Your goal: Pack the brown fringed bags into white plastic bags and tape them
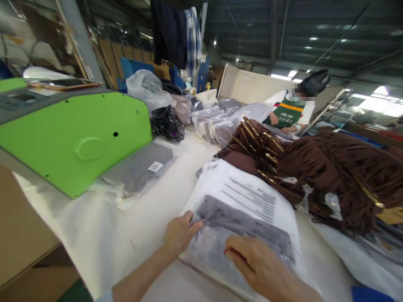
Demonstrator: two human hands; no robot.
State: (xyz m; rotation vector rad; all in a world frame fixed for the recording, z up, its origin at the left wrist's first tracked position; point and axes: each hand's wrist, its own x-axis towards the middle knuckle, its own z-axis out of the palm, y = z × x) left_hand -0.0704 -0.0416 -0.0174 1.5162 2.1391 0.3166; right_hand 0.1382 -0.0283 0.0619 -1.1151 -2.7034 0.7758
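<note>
Left hand (180,233) pinches clear bag (211,243), thumb on top; right hand (256,263) arched over it, fingers curled, grip unclear.

Green machine (85,136) at left; blue plaid shirt (192,42) hanging behind; 1 co-worker (290,111) at back right.

Dim roof (245,29) is broken by glaring lamps (292,74), far right is washed out, white tabletop (170,184) is softly lit with weak shadows, print (266,205) on white polybag (214,182) is blurred, and frame edges are stretched by wide-angle distortion.
</note>
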